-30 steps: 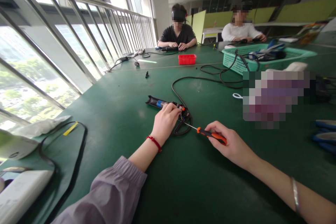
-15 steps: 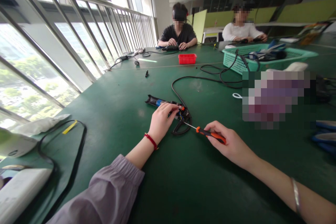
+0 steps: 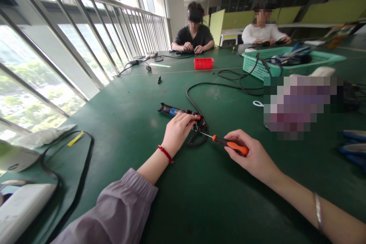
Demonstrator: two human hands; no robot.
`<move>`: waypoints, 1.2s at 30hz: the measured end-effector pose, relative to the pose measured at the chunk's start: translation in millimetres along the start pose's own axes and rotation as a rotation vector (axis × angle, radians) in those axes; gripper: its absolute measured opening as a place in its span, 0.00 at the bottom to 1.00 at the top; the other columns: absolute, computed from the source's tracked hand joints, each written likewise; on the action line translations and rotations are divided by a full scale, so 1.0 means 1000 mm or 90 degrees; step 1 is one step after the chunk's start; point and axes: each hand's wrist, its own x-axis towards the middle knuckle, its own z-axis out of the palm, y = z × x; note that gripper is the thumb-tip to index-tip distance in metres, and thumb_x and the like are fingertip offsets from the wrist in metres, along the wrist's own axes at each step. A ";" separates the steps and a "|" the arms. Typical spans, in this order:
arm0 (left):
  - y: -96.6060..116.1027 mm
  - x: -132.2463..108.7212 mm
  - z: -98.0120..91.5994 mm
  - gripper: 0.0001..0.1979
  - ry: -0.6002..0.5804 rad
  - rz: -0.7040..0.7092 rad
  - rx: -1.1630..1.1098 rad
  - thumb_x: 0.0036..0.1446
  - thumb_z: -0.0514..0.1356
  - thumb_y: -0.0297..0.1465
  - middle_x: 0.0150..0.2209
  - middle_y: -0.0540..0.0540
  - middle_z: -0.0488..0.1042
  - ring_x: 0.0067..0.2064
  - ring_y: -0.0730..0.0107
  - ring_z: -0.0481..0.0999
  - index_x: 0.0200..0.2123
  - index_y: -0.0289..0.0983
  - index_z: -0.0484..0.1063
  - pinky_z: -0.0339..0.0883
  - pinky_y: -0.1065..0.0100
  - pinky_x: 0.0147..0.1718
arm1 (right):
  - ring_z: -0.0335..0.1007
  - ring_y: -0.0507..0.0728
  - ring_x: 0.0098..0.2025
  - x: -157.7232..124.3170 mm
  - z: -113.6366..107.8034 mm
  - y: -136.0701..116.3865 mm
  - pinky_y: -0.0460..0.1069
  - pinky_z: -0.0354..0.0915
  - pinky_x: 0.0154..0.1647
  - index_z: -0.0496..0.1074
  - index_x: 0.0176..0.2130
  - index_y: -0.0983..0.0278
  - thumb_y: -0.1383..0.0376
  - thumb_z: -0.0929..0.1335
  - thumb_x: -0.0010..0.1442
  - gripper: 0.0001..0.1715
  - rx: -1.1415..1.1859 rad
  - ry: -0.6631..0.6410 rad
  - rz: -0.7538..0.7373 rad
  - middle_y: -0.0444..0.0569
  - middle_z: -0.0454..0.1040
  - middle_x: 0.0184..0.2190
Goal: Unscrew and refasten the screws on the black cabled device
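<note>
An opened black device [image 3: 177, 113] with a blue part and coloured wires lies on the green table [image 3: 200, 198], a black cable [image 3: 200, 91] running off it. My left hand [image 3: 177, 132] rests on the device, fingers curled and pressing it down near the wires. My right hand [image 3: 251, 156] grips an orange-and-black screwdriver [image 3: 228, 144], whose thin metal tip points left into the wiring by my left fingers.
A teal basket [image 3: 286, 65] with cables and a red tray [image 3: 203, 63] stand farther back. Two people sit working at the far end. Blue-handled pliers [image 3: 354, 143] lie at the right edge. A black cable loop [image 3: 71, 167] and white items sit at the left.
The screwdriver and my right hand have shifted slightly up and left, toward the device. My left hand stays on the device.
</note>
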 end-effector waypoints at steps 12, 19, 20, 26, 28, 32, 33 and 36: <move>0.002 0.002 -0.002 0.09 -0.012 -0.065 0.125 0.57 0.59 0.29 0.41 0.45 0.72 0.44 0.63 0.69 0.42 0.38 0.69 0.65 0.63 0.43 | 0.68 0.50 0.29 -0.006 -0.003 -0.002 0.47 0.66 0.30 0.68 0.42 0.59 0.69 0.68 0.56 0.12 0.049 0.244 -0.187 0.45 0.66 0.33; -0.016 -0.002 -0.001 0.23 -0.038 -0.098 0.091 0.55 0.59 0.36 0.54 0.41 0.67 0.56 0.58 0.64 0.53 0.36 0.62 0.58 0.57 0.56 | 0.71 0.51 0.32 -0.007 0.003 -0.003 0.49 0.68 0.37 0.67 0.46 0.60 0.73 0.67 0.56 0.17 0.041 0.214 -0.239 0.47 0.69 0.38; -0.020 -0.002 -0.002 0.24 -0.052 -0.099 0.085 0.55 0.59 0.38 0.55 0.41 0.67 0.57 0.58 0.63 0.53 0.36 0.62 0.57 0.56 0.57 | 0.71 0.51 0.33 -0.002 0.002 -0.007 0.50 0.68 0.37 0.67 0.46 0.60 0.73 0.68 0.56 0.18 0.032 0.221 -0.247 0.47 0.69 0.38; -0.029 0.001 -0.006 0.21 -0.102 -0.075 0.092 0.58 0.56 0.40 0.53 0.42 0.68 0.57 0.58 0.63 0.52 0.35 0.64 0.55 0.56 0.58 | 0.66 0.50 0.25 0.053 -0.012 -0.052 0.46 0.63 0.26 0.67 0.33 0.61 0.69 0.69 0.51 0.08 -0.073 0.290 -0.313 0.43 0.69 0.27; -0.028 0.002 -0.007 0.22 -0.101 -0.075 0.108 0.59 0.56 0.41 0.53 0.41 0.68 0.56 0.58 0.63 0.52 0.35 0.64 0.56 0.56 0.57 | 0.64 0.50 0.24 0.076 -0.015 -0.068 0.46 0.61 0.24 0.65 0.28 0.61 0.68 0.69 0.50 0.07 -0.089 0.297 -0.324 0.41 0.67 0.23; -0.028 0.005 -0.003 0.20 -0.093 -0.075 0.134 0.59 0.56 0.41 0.51 0.41 0.69 0.55 0.58 0.64 0.51 0.36 0.64 0.57 0.56 0.56 | 0.56 0.48 0.19 0.115 -0.013 -0.089 0.45 0.56 0.20 0.62 0.25 0.61 0.66 0.68 0.49 0.09 -0.092 0.319 -0.323 0.39 0.61 0.19; -0.029 0.007 -0.002 0.20 -0.090 -0.077 0.140 0.59 0.56 0.41 0.51 0.41 0.70 0.55 0.58 0.64 0.50 0.37 0.64 0.58 0.55 0.56 | 0.55 0.48 0.19 0.122 -0.011 -0.091 0.45 0.55 0.20 0.62 0.25 0.61 0.66 0.68 0.49 0.09 -0.100 0.324 -0.331 0.39 0.60 0.18; -0.031 0.012 0.005 0.19 -0.080 -0.080 0.168 0.60 0.54 0.42 0.49 0.41 0.70 0.53 0.57 0.65 0.49 0.36 0.65 0.57 0.54 0.56 | 0.54 0.48 0.18 0.136 -0.009 -0.089 0.45 0.54 0.20 0.62 0.25 0.61 0.65 0.68 0.49 0.08 -0.142 0.332 -0.332 0.39 0.60 0.17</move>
